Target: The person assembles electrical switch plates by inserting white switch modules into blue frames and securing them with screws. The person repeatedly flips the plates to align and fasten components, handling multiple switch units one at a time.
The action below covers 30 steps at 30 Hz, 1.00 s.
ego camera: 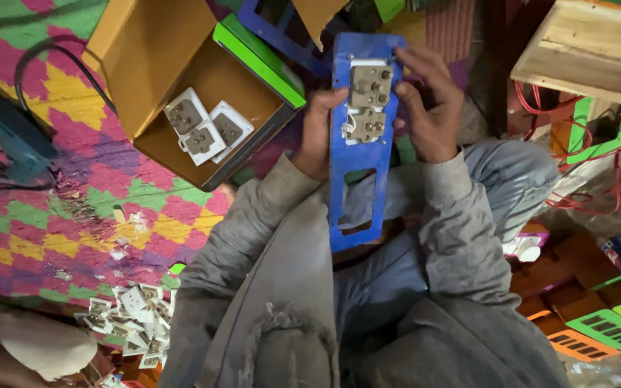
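I hold a long blue plastic panel (pixel 357 154) upright over my lap, its back side facing me. Two beige socket modules (pixel 368 104) sit in its upper cut-outs, one above the other, and a rectangular cut-out lower down is vacant. My left hand (pixel 315 136) grips the panel's left edge. My right hand (pixel 429 104) grips the right edge, fingers pressing on the socket modules.
An open cardboard box (pixel 159 65) at upper left holds three white socket modules (pixel 203 129). A heap of white modules (pixel 134 320) lies on the colourful patterned mat. A blue power tool (pixel 5 133) with black cable lies far left. Green and blue panels, a wooden stool (pixel 591 50) and red wires surround me.
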Tool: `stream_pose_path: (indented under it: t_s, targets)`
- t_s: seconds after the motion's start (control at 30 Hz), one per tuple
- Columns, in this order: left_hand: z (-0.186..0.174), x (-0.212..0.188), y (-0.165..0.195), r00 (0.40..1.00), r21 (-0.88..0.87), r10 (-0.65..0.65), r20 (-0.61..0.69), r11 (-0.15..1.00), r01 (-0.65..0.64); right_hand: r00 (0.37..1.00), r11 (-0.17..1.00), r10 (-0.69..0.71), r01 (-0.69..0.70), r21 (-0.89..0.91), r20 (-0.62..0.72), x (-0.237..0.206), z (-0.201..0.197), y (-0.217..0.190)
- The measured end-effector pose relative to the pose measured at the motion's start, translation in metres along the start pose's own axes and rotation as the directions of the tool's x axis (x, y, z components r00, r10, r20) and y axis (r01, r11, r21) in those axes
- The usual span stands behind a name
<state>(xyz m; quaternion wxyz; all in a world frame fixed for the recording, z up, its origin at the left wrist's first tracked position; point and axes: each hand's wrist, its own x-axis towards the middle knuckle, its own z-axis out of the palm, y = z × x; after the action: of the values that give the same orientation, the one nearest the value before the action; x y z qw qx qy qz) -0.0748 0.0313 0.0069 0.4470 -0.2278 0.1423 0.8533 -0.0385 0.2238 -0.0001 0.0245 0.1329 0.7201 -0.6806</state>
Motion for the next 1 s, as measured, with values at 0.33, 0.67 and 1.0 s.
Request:
stream_pose_path:
  t_s: [0.33, 0.67, 1.0]
  targets:
    - [-0.004, 0.0, -0.001, 1.0, -0.007, 0.005, 0.002, 1.0, -0.005, 0.999, 0.997, -0.015, 0.018, 0.08, -0.03, 0.003, 0.007, -0.005]
    - [0.005, -0.001, 0.003, 1.0, 0.055, 0.021, -0.008, 0.998, -0.02, 0.999, 0.999, -0.032, 0.033, 0.004, -0.034, 0.004, 0.008, -0.009]
    - [0.014, 0.008, 0.004, 0.969, 0.225, 0.245, -0.018, 0.946, -0.235, 0.995, 0.98, 0.092, -0.082, 0.18, -0.048, -0.013, 0.004, 0.0]
